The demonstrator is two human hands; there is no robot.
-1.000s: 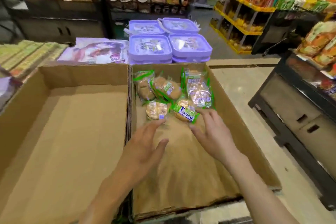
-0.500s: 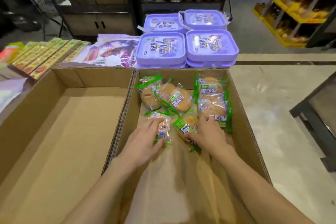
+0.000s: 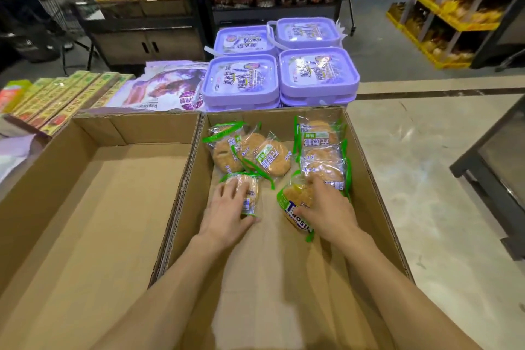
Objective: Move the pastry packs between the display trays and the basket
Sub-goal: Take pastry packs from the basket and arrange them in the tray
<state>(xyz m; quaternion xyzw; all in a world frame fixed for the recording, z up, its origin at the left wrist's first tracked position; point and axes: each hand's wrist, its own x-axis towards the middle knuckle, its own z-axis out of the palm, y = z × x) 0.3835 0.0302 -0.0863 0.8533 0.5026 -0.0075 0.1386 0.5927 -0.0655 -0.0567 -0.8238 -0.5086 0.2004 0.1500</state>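
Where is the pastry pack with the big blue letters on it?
In the head view, that pastry pack lies in the right cardboard tray, under the right hand, just in front of the stacked packs by the tray's right wall.

Four lavender lidded tubs [image 3: 279, 71] stacked in pairs, purple bags [image 3: 159, 88], green-and-gold boxes [image 3: 65, 96], yellow shelving [image 3: 449, 11] behind.

Both forearms reach forward, left hand [image 3: 227, 213] and right hand [image 3: 326, 212] palm-down (fingers curled, gripping).

Left hand [image 3: 227, 209] and right hand [image 3: 326, 212] each grip a pastry pack inside the right cardboard tray [image 3: 377, 193].
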